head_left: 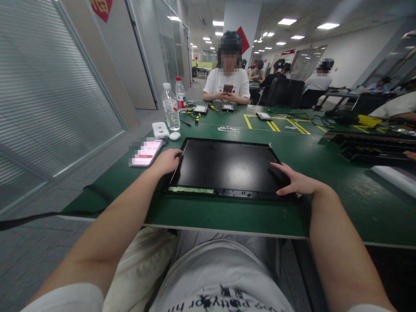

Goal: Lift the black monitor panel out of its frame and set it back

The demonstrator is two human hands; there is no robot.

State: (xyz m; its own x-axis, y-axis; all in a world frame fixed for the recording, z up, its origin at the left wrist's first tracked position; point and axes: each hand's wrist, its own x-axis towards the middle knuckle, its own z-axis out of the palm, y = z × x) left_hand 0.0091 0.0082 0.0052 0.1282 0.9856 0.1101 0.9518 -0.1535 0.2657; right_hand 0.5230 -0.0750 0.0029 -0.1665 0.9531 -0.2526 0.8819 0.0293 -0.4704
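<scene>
A black flat screen panel (227,167) lies face up on the green table in front of me, with a green strip (191,190) along its near left edge. At the panel's left side, my left hand (169,161) is closed on the frame, its fingertips partly hidden. My right hand (294,178) rests at the right edge, its thumb and fingers spread apart and touching the border and the screen surface. A phone (147,153) with a lit screen lies just beyond my left wrist.
Left of the panel's far edge stand a clear water bottle (170,108), a red-capped bottle (180,93), a white box (160,130) and a small white case (174,136). Black frames (367,147) lie on the right. Across the green table (344,199) sits a person (227,82) holding a phone.
</scene>
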